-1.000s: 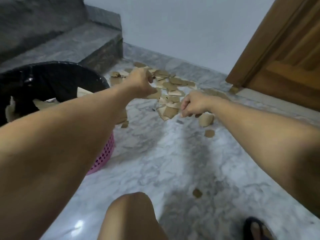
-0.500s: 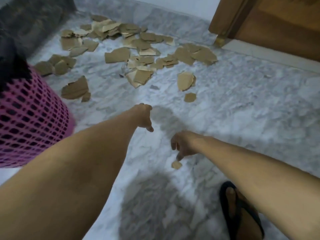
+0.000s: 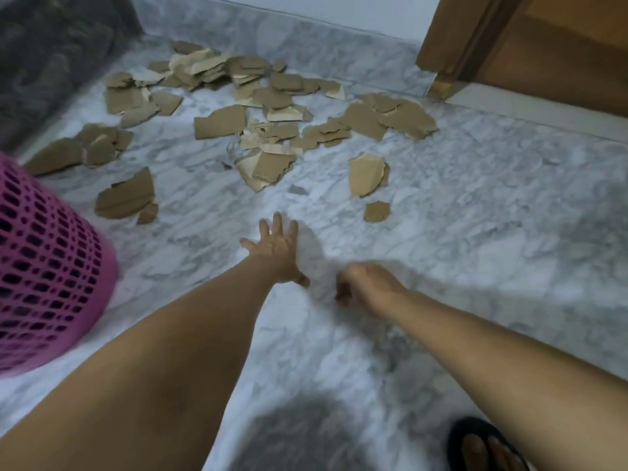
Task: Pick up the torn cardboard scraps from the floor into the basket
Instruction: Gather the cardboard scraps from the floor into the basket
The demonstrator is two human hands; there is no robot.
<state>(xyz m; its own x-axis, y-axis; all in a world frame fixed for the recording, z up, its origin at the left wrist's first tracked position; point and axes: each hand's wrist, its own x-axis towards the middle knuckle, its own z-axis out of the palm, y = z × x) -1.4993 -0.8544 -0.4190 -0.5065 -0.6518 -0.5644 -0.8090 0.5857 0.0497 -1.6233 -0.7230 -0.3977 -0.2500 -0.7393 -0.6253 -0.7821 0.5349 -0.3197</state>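
Note:
Several torn brown cardboard scraps (image 3: 220, 122) lie scattered over the marble floor (image 3: 475, 232) ahead of me. A larger piece (image 3: 125, 197) sits near the pink mesh basket (image 3: 51, 283) at the left edge. My left hand (image 3: 275, 249) hovers low over bare floor, fingers spread and holding nothing. Just right of it, my right hand (image 3: 363, 283) is down at the floor with its fingers curled. They close over a small cardboard scrap, which is hidden beneath them. Two small scraps (image 3: 367, 175) lie beyond my right hand.
A dark stone step (image 3: 51, 45) rises at the upper left behind the basket. A wooden door and frame (image 3: 543, 45) stand at the upper right. My foot in a black sandal (image 3: 486, 447) is at the bottom right.
Both hands pulled back from the far pile toward me. The right hand dropped onto the lone small scrap on the floor and curled over it. The left hand's fingers spread open.

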